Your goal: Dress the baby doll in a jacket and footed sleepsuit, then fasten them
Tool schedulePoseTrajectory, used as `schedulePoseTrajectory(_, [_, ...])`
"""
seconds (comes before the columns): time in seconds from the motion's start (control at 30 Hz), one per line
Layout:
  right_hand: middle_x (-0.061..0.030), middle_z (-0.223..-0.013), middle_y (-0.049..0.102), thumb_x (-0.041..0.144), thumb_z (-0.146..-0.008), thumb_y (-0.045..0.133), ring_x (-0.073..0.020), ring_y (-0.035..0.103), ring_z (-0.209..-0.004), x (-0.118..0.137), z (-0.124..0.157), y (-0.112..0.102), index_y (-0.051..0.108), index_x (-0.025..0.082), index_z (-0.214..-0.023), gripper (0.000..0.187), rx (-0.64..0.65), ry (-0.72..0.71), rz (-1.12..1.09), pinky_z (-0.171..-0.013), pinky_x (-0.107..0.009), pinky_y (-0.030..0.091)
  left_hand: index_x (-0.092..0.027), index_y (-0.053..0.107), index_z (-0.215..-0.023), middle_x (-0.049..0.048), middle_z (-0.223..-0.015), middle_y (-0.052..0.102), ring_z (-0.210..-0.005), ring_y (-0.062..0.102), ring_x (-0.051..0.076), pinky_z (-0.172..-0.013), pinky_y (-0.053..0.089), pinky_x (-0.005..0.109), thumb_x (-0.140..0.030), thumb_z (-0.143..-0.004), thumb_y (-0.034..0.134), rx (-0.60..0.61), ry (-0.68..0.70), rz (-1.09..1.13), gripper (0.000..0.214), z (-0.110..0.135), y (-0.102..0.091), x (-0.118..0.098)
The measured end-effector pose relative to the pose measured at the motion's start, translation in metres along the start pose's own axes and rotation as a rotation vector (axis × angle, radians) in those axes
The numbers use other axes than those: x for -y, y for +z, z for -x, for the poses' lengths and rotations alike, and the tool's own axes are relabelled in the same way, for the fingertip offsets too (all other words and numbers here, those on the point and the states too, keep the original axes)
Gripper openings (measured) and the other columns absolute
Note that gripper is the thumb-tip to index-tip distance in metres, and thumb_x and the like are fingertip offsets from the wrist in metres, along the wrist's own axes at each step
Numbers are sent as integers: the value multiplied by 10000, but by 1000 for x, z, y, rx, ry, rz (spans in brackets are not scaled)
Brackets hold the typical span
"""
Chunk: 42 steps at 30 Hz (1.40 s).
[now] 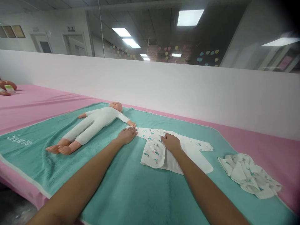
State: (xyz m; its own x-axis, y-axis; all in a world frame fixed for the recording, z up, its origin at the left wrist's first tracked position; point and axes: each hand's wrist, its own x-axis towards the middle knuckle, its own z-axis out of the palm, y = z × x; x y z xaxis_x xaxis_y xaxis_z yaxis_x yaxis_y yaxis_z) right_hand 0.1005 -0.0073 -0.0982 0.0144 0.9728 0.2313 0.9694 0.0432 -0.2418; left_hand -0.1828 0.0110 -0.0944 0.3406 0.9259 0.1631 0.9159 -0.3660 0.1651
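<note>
A white baby shirt with small printed figures (154, 150) lies spread on a teal towel (131, 187). My left hand (127, 135) lies flat on the end of its left sleeve, fingers stretched out. My right hand (171, 142) presses flat on the middle of the shirt, fingers pointing toward the collar. A baby doll in a white bodysuit (93, 123) lies on its back just left of the shirt, one hand almost touching my left fingers.
A crumpled printed garment (249, 175) lies on the towel at the right. The towel covers a pink padded surface (35, 103) against a white wall with glass above. Another doll's limbs (7, 87) show at the far left edge.
</note>
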Motion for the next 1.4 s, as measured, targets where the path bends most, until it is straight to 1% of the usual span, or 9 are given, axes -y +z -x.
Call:
schedulePoseTrajectory(0.37, [7, -616, 538, 488, -832, 361, -138, 468, -581, -3, 1, 0, 415, 194, -583, 389, -4, -24, -103, -525, -254, 262, -222, 534, -1073, 60, -1275, 499, -1201, 401, 234, -949, 328, 428, -418, -902, 231, -92, -159, -66, 400, 4, -3, -4])
schedulePoseTrajectory(0.53, [21, -576, 506, 515, -840, 320, -126, 458, -562, -6, -1, 0, 367, 189, -576, 422, -16, -29, -182, -512, -241, 269, -177, 577, -998, 114, -1149, 562, -1120, 447, 269, -887, 354, 427, -379, -889, 313, -214, -162, -135, 350, 6, -11, -10])
schedulePoseTrajectory(0.63, [30, -572, 498, 527, -833, 328, -121, 453, -555, -7, -3, 1, 363, 191, -585, 418, -27, -14, -262, -509, -235, 274, -179, 568, -1024, 103, -1130, 567, -1077, 472, 248, -859, 361, 375, -374, -890, 342, -256, -29, -89, 327, 11, -18, -33])
schedulePoseTrajectory(0.77, [30, -583, 509, 541, -822, 348, -124, 452, -569, -7, -4, 1, 387, 195, -583, 423, -25, -6, -314, -517, -235, 276, -206, 558, -931, 38, -919, 625, -804, 556, 184, -682, 386, 308, -464, -887, 326, -141, 236, 53, 350, 28, -19, -90])
schedulePoseTrajectory(0.87, [30, -587, 512, 542, -823, 349, -123, 448, -577, -6, -4, 0, 396, 194, -580, 427, -16, -21, -307, -523, -236, 273, -209, 530, -826, 17, -808, 624, -670, 547, 166, -560, 360, 283, -580, -851, 297, 1, 271, 163, 438, 42, -11, -132])
schedulePoseTrajectory(0.97, [34, -568, 492, 543, -825, 346, -120, 440, -574, -5, -4, -2, 378, 190, -566, 439, -6, -43, -307, -523, -236, 270, -203, 504, -853, 21, -759, 614, -662, 561, 186, -555, 373, 284, -676, -779, 329, 84, 222, 186, 509, 47, -2, -157])
schedulePoseTrajectory(1.1, [33, -549, 476, 562, -811, 351, -116, 435, -562, -3, -4, -5, 365, 185, -545, 461, 28, -65, -362, -520, -234, 281, -195, 459, -1033, 48, -800, 620, -717, 586, 225, -584, 402, 306, -587, -777, 402, 101, 129, 138, 472, 47, 6, -166])
schedulePoseTrajectory(1.27, [19, -547, 516, 551, -790, 390, -117, 459, -541, 0, 0, -9, 428, 189, -577, 422, 117, -102, -573, -531, -231, 337, -251, 386, -1238, 66, -888, 610, -748, 593, 222, -592, 403, 310, -314, -826, 356, 49, 268, 130, 417, 48, 6, -165])
schedulePoseTrajectory(1.4, [21, -558, 537, 517, -755, 474, -113, 463, -511, 0, 1, -9, 453, 193, -666, 337, 204, -129, -800, -521, -233, 368, -229, 554, -1022, 88, -861, 602, -738, 592, 230, -598, 409, 322, -418, -841, 332, 76, 315, 96, 343, 47, 7, -165])
